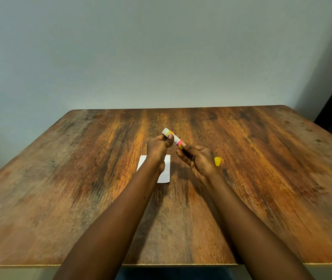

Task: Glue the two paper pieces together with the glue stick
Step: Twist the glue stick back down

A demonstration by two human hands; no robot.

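While the glue is being readied rather than spread, the stock runs as follows, largest first.

Bench point(60, 199): wood-grain top filling the lower half of the frame; carries everything below.

White paper point(166, 172): lies flat at centre frame, partly hidden under the left forearm. Whether it is one sheet or two stacked cannot be told.

Left hand point(157, 147): raised above the paper, grip clenched round the upper barrel of the glue stick.

Right hand point(198, 160): just right of centre, fingertips pinched on the stick's lower, yellow end.

Glue stick point(172, 138): held clear of the bench between both hands, tilted, white end toward the upper left. Uncapped; how much glue stands out is not visible.

Yellow cap point(217, 161): lying on the bench just right of the right hand; nothing seen in it.

Step, as judged: twisting the base to raise the glue. Next move calls for freeing one hand to steady the paper and bringing the open end down onto it.
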